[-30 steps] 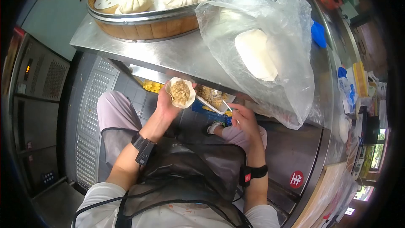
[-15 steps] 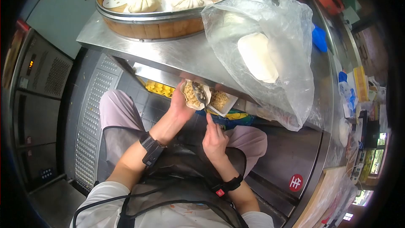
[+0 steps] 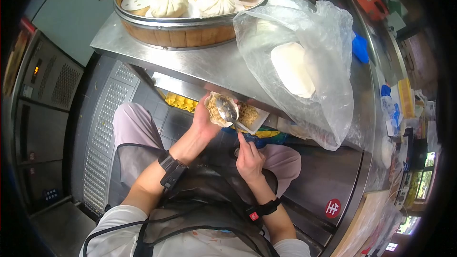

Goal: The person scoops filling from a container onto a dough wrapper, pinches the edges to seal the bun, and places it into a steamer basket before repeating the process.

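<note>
A round dough wrapper with crumbly light-brown filling rests in my left hand, whose fingers curve round its edge. My right hand is closed on the handle of a metal spoon, and the bowl of the spoon lies over the filling in the wrapper. Just to the right of the wrapper, partly under the steel table's edge, is a white tray with more of the same filling.
A wooden steamer with several pleated buns stands on the steel table. White dough lies in a clear plastic bag at the right. Yellow trays sit below the table. A red basket is farther back.
The spoon has turned so that its bowl shows over the filling. My right hand has shifted slightly to the right and down. My left hand still holds the wrapper.
</note>
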Motion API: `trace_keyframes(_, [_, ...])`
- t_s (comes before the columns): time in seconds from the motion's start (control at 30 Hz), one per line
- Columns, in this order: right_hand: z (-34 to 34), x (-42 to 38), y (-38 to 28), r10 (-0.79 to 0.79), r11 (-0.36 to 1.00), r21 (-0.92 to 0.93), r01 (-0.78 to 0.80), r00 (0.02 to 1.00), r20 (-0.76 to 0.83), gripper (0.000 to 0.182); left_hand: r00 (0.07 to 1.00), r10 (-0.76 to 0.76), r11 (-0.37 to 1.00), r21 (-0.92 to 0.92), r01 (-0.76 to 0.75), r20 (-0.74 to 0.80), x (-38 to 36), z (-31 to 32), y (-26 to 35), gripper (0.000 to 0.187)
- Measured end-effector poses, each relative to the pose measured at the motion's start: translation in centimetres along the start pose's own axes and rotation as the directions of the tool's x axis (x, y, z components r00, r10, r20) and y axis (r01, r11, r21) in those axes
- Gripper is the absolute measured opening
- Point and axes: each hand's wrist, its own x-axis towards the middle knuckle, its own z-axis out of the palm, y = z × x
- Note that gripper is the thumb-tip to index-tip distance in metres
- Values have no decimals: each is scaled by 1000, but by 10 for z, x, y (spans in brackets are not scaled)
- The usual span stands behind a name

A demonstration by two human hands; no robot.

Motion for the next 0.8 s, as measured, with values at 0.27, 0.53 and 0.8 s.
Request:
trace_keyframes(0.27, [-7,9,-7,273,875,423,-236,962,-29,37,1000,24,999,-48,-24,13,5,-11,3,47])
trace_keyframes(0.53, [-10,10,-1,25,996,83,-28,999,39,34,1000,-3,999,-37,2,-19,-1,-6,0,47])
trace_keyframes(0.8, [1,3,-10,101,984,147,-103,995,19,36,999,-24,1000,-6,24,22,-2,-3,-2,52])
